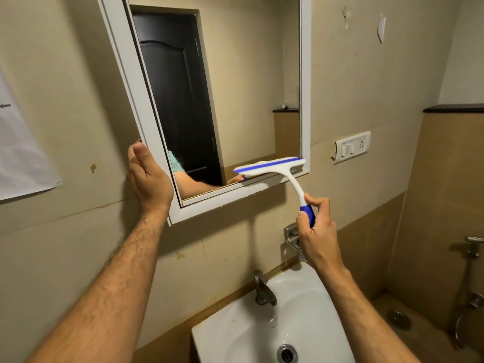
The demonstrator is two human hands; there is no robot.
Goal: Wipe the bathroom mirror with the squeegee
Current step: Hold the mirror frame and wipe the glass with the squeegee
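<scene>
The white-framed mirror (243, 100) hangs on the beige wall and reflects a dark door. A white and blue squeegee (275, 169) lies with its blade against the glass at the mirror's bottom right corner, just above the lower frame. My right hand (314, 231) grips its blue handle below the frame. My left hand (148, 176) holds the mirror's left frame edge near the lower left corner, thumb on the front of the frame.
A white sink (235, 341) with a metal tap (263, 289) sits directly below. A switch plate (353, 146) is on the wall at right, a paper sheet (23, 153) at left. Shower fittings (471, 271) stand at far right.
</scene>
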